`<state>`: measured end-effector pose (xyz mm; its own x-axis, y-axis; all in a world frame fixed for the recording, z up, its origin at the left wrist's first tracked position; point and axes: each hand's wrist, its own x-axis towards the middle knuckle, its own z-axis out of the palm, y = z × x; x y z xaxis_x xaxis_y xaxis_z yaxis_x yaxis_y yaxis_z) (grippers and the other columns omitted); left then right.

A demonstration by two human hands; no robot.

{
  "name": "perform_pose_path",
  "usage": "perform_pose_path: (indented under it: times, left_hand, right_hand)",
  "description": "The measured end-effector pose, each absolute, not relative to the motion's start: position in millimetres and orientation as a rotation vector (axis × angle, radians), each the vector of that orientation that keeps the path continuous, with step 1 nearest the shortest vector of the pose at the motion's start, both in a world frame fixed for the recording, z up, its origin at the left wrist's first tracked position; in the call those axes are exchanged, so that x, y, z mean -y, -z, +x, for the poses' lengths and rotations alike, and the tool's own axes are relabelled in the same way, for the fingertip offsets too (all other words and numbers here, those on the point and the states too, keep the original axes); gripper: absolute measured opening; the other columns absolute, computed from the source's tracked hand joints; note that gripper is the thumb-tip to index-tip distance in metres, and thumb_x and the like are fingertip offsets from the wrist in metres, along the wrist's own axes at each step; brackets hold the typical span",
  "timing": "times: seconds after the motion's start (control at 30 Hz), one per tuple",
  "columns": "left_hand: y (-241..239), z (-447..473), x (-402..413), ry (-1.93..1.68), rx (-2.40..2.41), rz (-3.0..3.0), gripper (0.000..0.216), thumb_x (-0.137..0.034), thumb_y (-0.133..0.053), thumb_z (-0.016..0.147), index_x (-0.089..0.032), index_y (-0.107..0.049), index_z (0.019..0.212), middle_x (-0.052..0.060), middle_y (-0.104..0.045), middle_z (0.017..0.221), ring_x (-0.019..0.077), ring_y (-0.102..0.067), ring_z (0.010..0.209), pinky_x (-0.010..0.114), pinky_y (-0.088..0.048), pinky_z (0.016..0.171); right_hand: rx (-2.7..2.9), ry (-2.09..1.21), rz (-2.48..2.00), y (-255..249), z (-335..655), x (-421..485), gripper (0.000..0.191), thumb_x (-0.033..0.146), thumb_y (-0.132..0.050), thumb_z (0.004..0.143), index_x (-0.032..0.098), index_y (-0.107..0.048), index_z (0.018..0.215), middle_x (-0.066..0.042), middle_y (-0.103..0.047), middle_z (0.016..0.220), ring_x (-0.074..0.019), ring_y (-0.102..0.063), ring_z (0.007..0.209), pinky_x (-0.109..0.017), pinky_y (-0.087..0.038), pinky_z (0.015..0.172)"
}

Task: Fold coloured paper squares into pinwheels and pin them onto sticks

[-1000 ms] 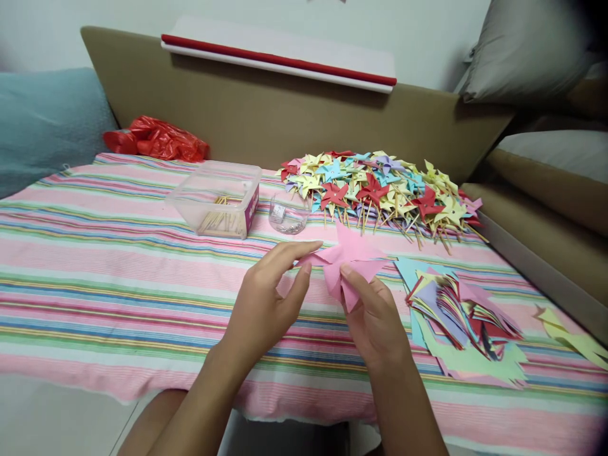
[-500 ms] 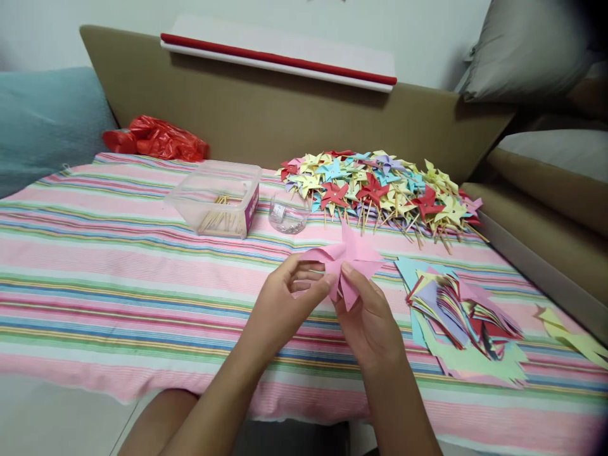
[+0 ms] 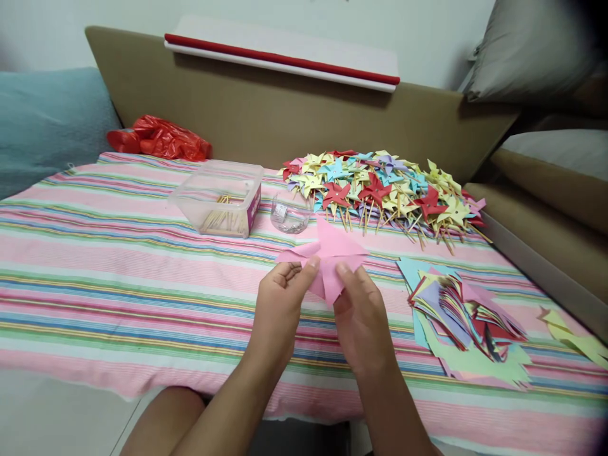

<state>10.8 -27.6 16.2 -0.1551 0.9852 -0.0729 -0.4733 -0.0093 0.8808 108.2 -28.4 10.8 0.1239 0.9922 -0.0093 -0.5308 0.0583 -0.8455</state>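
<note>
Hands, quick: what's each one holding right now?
Left hand: closed on the pink paper pinwheel, thumb on front.
Right hand: closed on the same pinwheel, thumb on front.

The pink paper pinwheel (image 3: 332,242) has folded, pointed blades spread outward. It is held above the striped cloth (image 3: 118,259), one blade pointing toward the cloth's far edge

We see striped cloth (image 3: 118,269), mostly pink, with green, blue, yellow bands. Behind it, wide brown panel (image 3: 266,123); at panel's top edge, white board (image 3: 289,47) with red strip (image 3: 285,59) along front. Crumpled red plastic bag (image 3: 166,139) by cloth's far left corner. On our left, teal cushion (image 3: 52,130); upper right, grey cushion (image 3: 532,54). Beyond panel, pale wall (image 3: 437,35); below cloth, we note tiled floor (image 3: 57,415).
</note>
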Motion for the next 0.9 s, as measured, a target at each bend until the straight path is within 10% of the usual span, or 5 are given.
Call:
perform_pose_path:
  times: [0.17, 0.57, 0.9]
  left_hand:
    - [-20.8, 1.2, 23.4, -1.554, -0.929, 0.571, 0.028, -0.039, -0.083, 0.076, -0.014, -0.071, 0.079, 0.000, -0.068, 0.075, 0.0104, -0.060, 0.071, 0.021, -0.049, 0.070]
    - [-15.6, -0.2, 22.7, -1.570, -1.097, 0.729, 0.030, -0.040, -0.081, 0.079, -0.014, -0.065, 0.077, -0.002, -0.060, 0.070, 0.0091, -0.049, 0.065, 0.021, -0.042, 0.062]
    - [-22.1, 4.4, 28.8, -1.509, -1.184, 0.935, 0.046, -0.041, -0.079, 0.079, -0.017, -0.043, 0.061, -0.006, -0.035, 0.062, 0.0079, -0.030, 0.060, 0.022, -0.025, 0.054]
  right_hand:
    - [0.865, -1.131, -0.782, -8.6, 110.5, 30.8, 0.049, 0.032, -0.070, 0.088, 0.034, -0.043, 0.129, -0.001, -0.074, 0.108, -0.0171, -0.071, 0.094, -0.036, -0.056, 0.087]
    - [1.319, -0.795, -0.868, 2.5, 121.0, 26.6, 0.006, 0.024, -0.071, 0.090, 0.026, -0.075, 0.094, -0.003, -0.064, 0.098, -0.0189, -0.063, 0.097, -0.033, -0.054, 0.085]
    - [1.039, -0.931, -1.002, 2.6, 115.8, 26.0, 0.014, 0.034, -0.079, 0.082, 0.021, -0.073, 0.084, -0.001, -0.063, 0.088, -0.0148, -0.063, 0.082, -0.027, -0.054, 0.072]
